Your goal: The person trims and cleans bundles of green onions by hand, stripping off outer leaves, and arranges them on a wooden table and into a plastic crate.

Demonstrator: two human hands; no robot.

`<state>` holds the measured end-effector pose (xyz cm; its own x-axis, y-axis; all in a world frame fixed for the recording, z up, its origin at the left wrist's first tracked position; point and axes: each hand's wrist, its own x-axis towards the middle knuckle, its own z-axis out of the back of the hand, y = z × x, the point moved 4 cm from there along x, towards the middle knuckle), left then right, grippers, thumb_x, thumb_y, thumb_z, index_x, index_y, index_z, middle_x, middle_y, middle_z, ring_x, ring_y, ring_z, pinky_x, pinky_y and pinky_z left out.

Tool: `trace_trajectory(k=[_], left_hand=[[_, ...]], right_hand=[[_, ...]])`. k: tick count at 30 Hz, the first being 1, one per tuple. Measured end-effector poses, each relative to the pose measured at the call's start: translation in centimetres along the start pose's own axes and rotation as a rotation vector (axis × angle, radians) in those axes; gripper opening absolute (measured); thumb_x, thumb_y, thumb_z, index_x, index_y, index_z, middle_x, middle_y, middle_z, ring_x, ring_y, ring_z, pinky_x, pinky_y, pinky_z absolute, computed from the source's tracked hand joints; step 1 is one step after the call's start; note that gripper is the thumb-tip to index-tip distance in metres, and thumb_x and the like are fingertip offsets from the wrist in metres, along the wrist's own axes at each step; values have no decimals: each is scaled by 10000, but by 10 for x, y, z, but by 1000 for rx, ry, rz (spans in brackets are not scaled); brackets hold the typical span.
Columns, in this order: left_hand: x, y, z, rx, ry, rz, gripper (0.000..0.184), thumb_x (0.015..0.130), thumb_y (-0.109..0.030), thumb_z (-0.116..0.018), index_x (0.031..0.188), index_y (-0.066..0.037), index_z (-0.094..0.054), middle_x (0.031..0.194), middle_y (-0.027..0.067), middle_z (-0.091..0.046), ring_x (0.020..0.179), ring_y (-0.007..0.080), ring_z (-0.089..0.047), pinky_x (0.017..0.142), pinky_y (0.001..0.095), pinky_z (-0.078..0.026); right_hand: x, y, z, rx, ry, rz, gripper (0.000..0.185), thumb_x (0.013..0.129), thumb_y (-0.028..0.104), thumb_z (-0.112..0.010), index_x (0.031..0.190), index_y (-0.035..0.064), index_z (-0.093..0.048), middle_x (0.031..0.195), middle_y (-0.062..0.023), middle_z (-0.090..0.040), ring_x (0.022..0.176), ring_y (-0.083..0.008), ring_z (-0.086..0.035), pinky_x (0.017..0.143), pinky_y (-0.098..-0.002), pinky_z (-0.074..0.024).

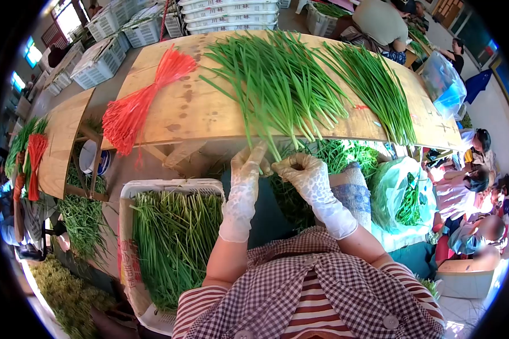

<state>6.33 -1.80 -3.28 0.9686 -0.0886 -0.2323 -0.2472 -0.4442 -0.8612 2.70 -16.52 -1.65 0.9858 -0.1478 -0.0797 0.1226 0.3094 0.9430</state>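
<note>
Long green stalks (283, 85) lie spread over the middle of the wooden table (175, 107), their pale ends reaching past its near edge. My left hand (247, 164), in a pale patterned glove, has its fingers closed around the end of a stalk at that edge. Just right of it my right hand (302, 169), gloved alike, is pinched with thumb and forefinger curled together, near the tip of another stalk. Whether it grips that stalk is too small to tell. A narrower pile of stalks (379, 90) lies to the right, and a tied bundle of red strips (147, 99) to the left.
A white crate (127, 226) of green stalks stands below on the left. Under the table's right side are a woven sack (350, 189) and a green plastic bag (387, 181). Stacked crates (229, 14) stand behind the table. Several people sit at the right and far back.
</note>
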Motion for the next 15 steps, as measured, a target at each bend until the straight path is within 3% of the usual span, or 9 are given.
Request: trace_trajectory(k=[4,10,15], left_hand=[[4,8,5,-76,-53,18,168,858,-154,-656,873,12,-641,522,-2,-479,433,93,-411,441,249,-353],[-3,6,-2,46,-77,49,134,880,-128,-630,831,-3,-624,527,8,-473,431,105,-411,445,263,-356],[7,16,5,-88,-68,71,127,896,-146,-621,881,-21,-618,531,-10,-443,441,95,-394,445,260,-343]], right_hand=[[3,-6,-6,242,70,-105,324,796,275,-763,898,-23,-686,726,-44,-666,616,-88,-589,584,-230,-477],[21,-22,-4,429,65,-306,276,820,248,-746,904,-7,-685,745,-28,-653,575,-74,-543,538,-200,-435],[26,-19,-6,594,152,-315,345,912,323,-616,966,-16,-655,770,-65,-686,635,-124,-637,553,-225,-486]])
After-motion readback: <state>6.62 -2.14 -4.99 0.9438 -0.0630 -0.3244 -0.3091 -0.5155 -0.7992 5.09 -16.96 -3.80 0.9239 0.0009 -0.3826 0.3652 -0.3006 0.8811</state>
